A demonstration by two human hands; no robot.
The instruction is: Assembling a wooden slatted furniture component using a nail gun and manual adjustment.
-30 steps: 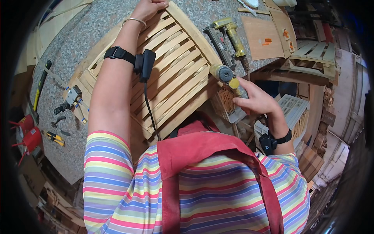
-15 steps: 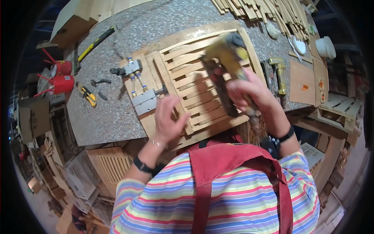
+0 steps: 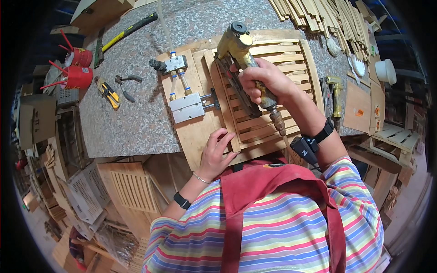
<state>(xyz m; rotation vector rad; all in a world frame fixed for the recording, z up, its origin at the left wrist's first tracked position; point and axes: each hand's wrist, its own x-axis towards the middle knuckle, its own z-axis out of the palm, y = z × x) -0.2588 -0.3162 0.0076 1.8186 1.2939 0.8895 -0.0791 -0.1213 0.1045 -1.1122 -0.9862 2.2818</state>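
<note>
Speckled stone tops our workbench [image 3: 136, 68], where we have a board [image 3: 193, 141] and, on it, a slatted wooden frame [image 3: 291, 68]. Over the frame's left side we hold a yellow nail gun [image 3: 243, 57], our right hand [image 3: 268, 82] wrapped around it. Our left hand [image 3: 216, 152], empty and partly spread, is at the frame's near left corner.

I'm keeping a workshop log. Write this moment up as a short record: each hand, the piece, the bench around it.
Right hand: wrapped around yellow nail gun, above slatted panel; contact unclear
Left hand: open, fingers at the panel's near left corner
Panel support: wooden board
Left of panel: metal block, yellow-handled pliers
Right of panel: second nail gun
Far right corner: wood strips
</note>
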